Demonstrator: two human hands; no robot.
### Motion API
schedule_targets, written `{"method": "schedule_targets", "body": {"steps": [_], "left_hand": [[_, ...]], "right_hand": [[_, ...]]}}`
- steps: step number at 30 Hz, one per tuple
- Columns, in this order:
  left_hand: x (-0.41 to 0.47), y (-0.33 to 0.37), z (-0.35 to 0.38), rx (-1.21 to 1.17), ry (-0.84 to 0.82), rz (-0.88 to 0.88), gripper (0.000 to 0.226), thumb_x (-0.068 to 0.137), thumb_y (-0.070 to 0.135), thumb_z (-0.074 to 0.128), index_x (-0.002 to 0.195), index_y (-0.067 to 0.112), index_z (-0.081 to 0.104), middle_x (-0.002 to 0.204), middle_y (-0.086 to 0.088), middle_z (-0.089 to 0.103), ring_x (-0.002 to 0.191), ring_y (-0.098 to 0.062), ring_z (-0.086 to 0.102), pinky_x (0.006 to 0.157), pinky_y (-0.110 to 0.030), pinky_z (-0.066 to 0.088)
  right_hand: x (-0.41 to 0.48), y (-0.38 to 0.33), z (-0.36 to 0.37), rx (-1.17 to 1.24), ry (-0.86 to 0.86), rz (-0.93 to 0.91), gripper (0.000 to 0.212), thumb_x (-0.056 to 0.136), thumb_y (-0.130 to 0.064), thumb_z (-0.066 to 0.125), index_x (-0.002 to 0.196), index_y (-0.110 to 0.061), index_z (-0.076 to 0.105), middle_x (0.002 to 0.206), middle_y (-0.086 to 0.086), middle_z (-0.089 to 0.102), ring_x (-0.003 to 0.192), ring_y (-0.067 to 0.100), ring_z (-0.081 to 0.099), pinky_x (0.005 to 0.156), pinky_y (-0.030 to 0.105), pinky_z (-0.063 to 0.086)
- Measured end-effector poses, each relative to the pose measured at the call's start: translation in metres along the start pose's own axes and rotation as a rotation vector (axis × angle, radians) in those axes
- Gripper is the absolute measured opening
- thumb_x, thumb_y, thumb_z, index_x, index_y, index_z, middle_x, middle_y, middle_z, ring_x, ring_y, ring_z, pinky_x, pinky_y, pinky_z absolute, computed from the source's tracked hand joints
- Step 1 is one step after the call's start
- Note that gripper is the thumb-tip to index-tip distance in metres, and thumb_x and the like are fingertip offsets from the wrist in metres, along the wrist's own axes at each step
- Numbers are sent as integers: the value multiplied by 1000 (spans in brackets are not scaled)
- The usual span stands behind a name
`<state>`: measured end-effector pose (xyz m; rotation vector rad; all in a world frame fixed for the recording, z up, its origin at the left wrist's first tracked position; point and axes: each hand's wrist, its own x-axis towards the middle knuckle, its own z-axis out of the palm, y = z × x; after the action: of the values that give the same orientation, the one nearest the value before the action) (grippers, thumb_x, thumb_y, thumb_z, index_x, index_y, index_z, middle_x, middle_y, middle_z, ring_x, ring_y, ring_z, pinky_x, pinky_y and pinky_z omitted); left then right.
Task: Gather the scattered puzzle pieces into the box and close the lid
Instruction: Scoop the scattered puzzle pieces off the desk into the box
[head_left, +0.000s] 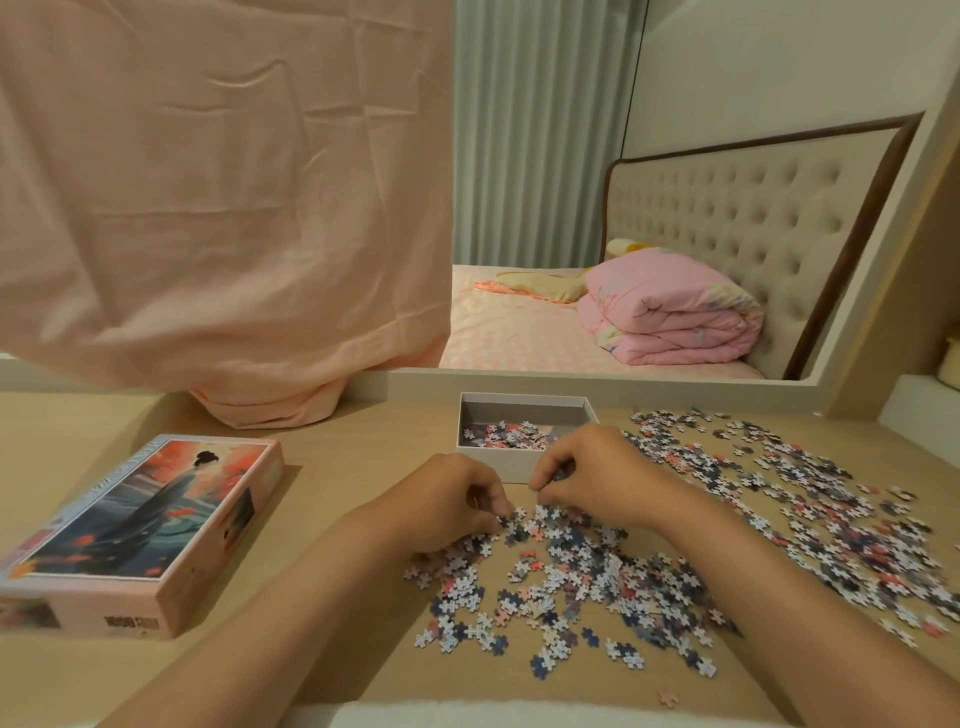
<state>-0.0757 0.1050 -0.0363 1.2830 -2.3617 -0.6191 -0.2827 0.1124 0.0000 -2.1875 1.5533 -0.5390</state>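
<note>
Curling over the far edge of the pile, the left hand (457, 499) pinches puzzle pieces (571, 561) between thumb and bent fingers, low against the table (337, 467). Just beside it, the right hand (587, 478) has its fingers bent tight round a few dark pieces. Most pieces lie loose beneath both wrists and spread well out beyond the right hand. The box (493, 462) stands open directly ahead of the right hand's knuckles; whether they touch it cannot be told. Some pieces lie inside it. The lid (156, 519) lies picture side up, well out from the left hand and apart from the box.
</note>
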Motion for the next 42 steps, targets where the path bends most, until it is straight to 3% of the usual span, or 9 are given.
{"method": "schedule_targets", "body": {"steps": [3, 8, 10, 16, 22, 26, 33, 39, 42], "left_hand": [[5, 4, -12, -103, 75, 7, 8, 84, 14, 73, 83, 21, 70, 78, 9, 71, 70, 1, 63, 69, -16, 50], [40, 4, -36, -271, 435, -32, 8, 86, 11, 71, 82, 17, 68, 71, 0, 68, 60, -7, 64, 59, -23, 51], [55, 0, -33, -210, 489, -79, 10, 88, 10, 68, 82, 18, 68, 72, 2, 67, 54, 0, 60, 53, -15, 44], [64, -4, -16, -2, 258, -27, 19, 96, 21, 59, 108, 23, 72, 97, 8, 71, 84, -3, 61, 76, -19, 46], [36, 0, -21, 145, 370, 82, 12, 92, 27, 61, 99, 30, 70, 96, 10, 60, 87, -6, 56, 80, -30, 48], [14, 10, -16, 170, 301, 119, 9, 90, 33, 58, 92, 33, 66, 92, 16, 59, 83, -4, 56, 77, -37, 51], [-1, 25, 17, 298, -169, 75, 73, 84, 70, 51, 147, 35, 37, 147, 10, 35, 134, -10, 30, 111, -38, 32], [1, 18, 12, 277, -94, 101, 48, 86, 56, 61, 128, 34, 61, 123, 16, 51, 113, -6, 49, 98, -34, 45], [1, 17, 3, 285, -102, 67, 66, 81, 68, 59, 136, 32, 53, 126, 16, 46, 113, -6, 50, 98, -35, 46]], "right_hand": [[12, -1, -15, 90, 100, 13, 13, 80, -15, 81, 76, -26, 75, 69, -9, 71, 54, 4, 65, 56, 16, 50], [42, 4, -23, 184, 379, 9, 8, 84, -12, 77, 86, -19, 76, 77, -4, 70, 49, 9, 63, 48, 12, 45], [51, 7, -18, 117, 368, 6, 12, 89, -15, 71, 99, -19, 77, 88, -2, 71, 58, 3, 61, 50, 9, 41], [53, 19, -13, -123, 76, -11, 28, 100, -29, 54, 125, -27, 68, 119, -4, 70, 101, 12, 63, 80, 23, 38], [27, 14, -26, -77, 159, -62, 21, 98, -25, 58, 110, -32, 74, 96, -12, 71, 75, -6, 57, 65, 14, 39], [1, 8, -27, -132, 9, -71, 18, 95, -31, 62, 108, -34, 74, 99, -20, 68, 82, -6, 60, 79, 21, 50], [-27, 14, 0, -416, -319, 2, 48, 98, -36, 51, 145, -35, 42, 145, -8, 45, 124, 19, 50, 105, 39, 42], [-32, 7, -9, -220, -263, -21, 41, 100, -31, 52, 141, -33, 51, 143, -14, 52, 125, 6, 51, 105, 28, 40], [-34, 8, -21, -204, -250, 11, 56, 91, -42, 64, 144, -37, 45, 147, -16, 46, 128, 4, 47, 106, 28, 39]]}}
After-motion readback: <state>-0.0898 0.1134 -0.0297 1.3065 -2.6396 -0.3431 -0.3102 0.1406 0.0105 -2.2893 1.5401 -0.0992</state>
